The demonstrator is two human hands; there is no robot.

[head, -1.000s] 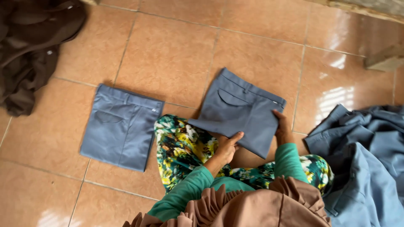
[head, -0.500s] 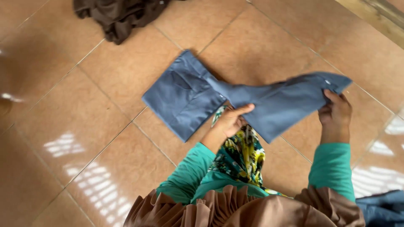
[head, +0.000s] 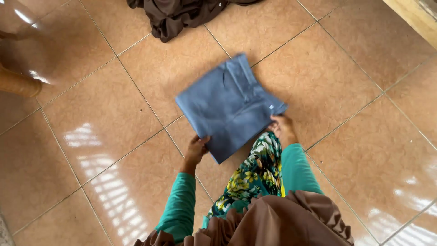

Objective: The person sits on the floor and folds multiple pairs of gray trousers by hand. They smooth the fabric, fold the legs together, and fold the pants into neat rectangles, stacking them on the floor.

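A folded grey-blue garment lies flat on the tiled floor in front of me, stacked as one square pile. My left hand grips its near left edge. My right hand holds its near right corner. Both arms wear teal sleeves. A green floral cloth covers my knee just below the pile, between my arms.
A heap of dark brown clothing lies at the top of the view. A brown rounded object sits at the left edge. A wooden ledge crosses the top right corner. Shiny orange-brown tiles surround the pile.
The garment held spread between my hands has come down onto the other folded one, forming a single pile. The view has swung, so the dark heap now sits top centre.
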